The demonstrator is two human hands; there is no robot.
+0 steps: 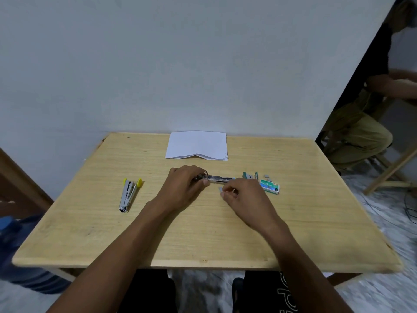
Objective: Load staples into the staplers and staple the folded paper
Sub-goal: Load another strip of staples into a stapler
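L hand (184, 185) fingers curl round stapler (217, 178); R hand (244, 196) fingers pinch staple strip (220, 189) (just beside it).

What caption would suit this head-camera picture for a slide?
Left hand holds an open stapler while the right hand pinches a staple strip; folded paper lies behind.

left hand (184, 186) grips the stapler (217, 178) and covers its left end; hinge area is blurred. right hand (242, 195) hides the stapler's right tip. small grey staple strip (220, 189) sits at the right fingers (229, 195), partly covered, can't tell if pinched or just touched. staple box (269, 186) print is too small to read. loose staple bits (267, 176) are too small to count. blue container (22, 251) is cut by the left edge, blurred. seated person (361, 123) is cut by the right edge. both forearms run out the bottom edge.
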